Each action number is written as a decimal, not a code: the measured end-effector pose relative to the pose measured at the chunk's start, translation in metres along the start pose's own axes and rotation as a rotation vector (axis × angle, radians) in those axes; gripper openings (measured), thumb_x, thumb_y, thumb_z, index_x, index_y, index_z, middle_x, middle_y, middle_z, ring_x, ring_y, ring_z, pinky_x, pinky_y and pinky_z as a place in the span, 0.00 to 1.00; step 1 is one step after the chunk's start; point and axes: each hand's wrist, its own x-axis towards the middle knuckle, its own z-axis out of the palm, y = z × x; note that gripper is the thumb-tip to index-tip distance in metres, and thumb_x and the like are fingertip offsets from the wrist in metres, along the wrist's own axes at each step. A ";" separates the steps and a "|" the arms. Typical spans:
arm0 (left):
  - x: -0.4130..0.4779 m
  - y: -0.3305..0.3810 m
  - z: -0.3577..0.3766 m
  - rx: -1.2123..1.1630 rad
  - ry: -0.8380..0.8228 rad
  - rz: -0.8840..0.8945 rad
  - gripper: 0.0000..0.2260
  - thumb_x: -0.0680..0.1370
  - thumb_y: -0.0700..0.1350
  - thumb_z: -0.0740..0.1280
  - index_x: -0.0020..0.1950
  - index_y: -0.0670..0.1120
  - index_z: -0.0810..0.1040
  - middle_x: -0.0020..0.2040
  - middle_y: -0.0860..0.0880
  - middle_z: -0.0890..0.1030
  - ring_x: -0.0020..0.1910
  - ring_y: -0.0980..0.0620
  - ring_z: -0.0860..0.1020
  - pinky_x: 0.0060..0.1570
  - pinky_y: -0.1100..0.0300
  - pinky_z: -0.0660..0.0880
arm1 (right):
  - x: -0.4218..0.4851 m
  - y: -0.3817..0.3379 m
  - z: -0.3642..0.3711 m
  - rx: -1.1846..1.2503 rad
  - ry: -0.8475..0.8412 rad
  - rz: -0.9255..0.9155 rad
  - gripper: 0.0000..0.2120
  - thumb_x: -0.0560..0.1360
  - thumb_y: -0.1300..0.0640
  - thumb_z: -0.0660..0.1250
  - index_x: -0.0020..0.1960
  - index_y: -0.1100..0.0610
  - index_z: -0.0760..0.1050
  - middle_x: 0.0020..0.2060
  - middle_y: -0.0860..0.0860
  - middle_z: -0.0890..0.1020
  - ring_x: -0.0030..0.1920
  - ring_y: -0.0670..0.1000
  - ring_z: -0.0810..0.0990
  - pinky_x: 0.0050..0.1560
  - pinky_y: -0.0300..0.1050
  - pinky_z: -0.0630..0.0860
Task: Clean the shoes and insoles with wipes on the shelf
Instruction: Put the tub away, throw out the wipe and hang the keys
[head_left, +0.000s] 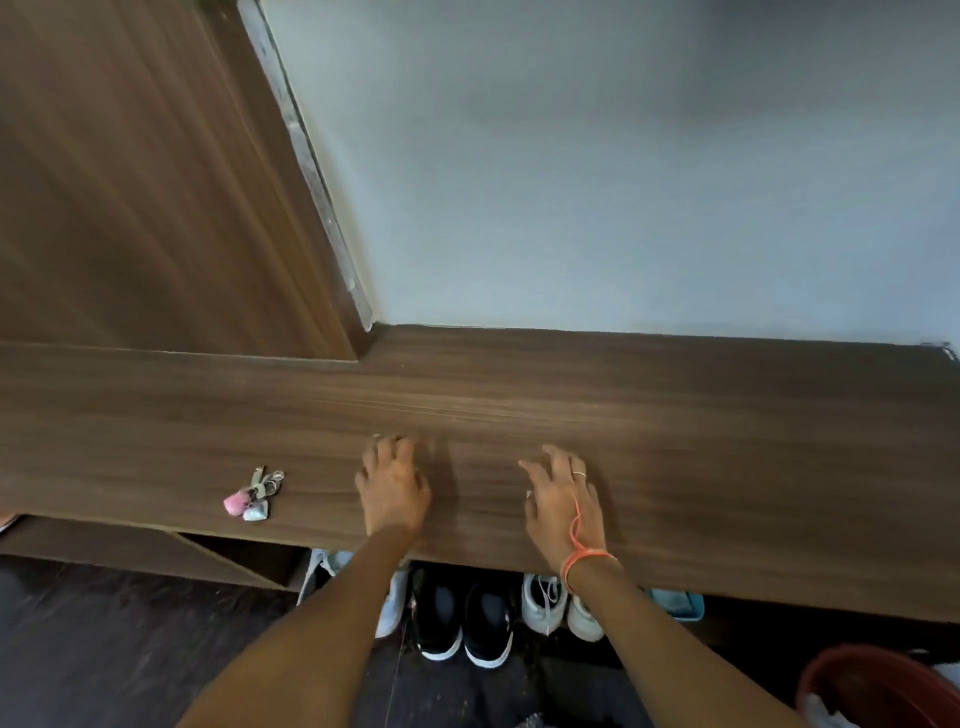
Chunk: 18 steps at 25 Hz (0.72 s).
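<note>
Our left hand (393, 486) and right hand (563, 496) rest empty on the shelf (675, 415); reaching for the shoes (436, 618) could knock the keyring (253, 496) off its front edge.

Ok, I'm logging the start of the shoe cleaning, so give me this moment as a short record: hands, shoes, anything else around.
left hand: rests on the wooden shelf top, fingers spread, holding nothing
right hand: rests on the shelf top, holding nothing
black sneakers: paired in the compartment under the shelf top, untouched
white sneakers: beside the black pair, on its right, untouched
keychain: on the shelf top, left of the left hand, apart from it
red bucket: lower right edge, cropped
wipes: none in view
</note>
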 end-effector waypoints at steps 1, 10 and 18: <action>0.011 -0.015 -0.007 0.063 -0.012 -0.101 0.21 0.75 0.40 0.63 0.68 0.44 0.68 0.73 0.42 0.62 0.73 0.39 0.55 0.67 0.42 0.60 | 0.008 -0.004 -0.002 -0.013 -0.035 -0.005 0.23 0.78 0.58 0.58 0.73 0.49 0.63 0.74 0.51 0.57 0.74 0.54 0.55 0.69 0.47 0.65; 0.054 -0.116 -0.022 -0.018 -0.073 -0.752 0.16 0.80 0.41 0.57 0.68 0.47 0.69 0.69 0.40 0.62 0.65 0.35 0.62 0.63 0.42 0.63 | 0.055 -0.034 0.017 0.005 -0.162 -0.059 0.22 0.78 0.59 0.58 0.70 0.49 0.66 0.73 0.50 0.60 0.73 0.52 0.59 0.68 0.45 0.67; 0.047 -0.072 -0.031 -0.448 -0.044 -0.558 0.12 0.73 0.41 0.71 0.55 0.39 0.80 0.52 0.38 0.80 0.51 0.41 0.78 0.46 0.59 0.71 | 0.067 -0.061 0.010 0.096 -0.230 -0.078 0.19 0.77 0.60 0.58 0.67 0.50 0.72 0.66 0.49 0.68 0.67 0.51 0.66 0.66 0.43 0.69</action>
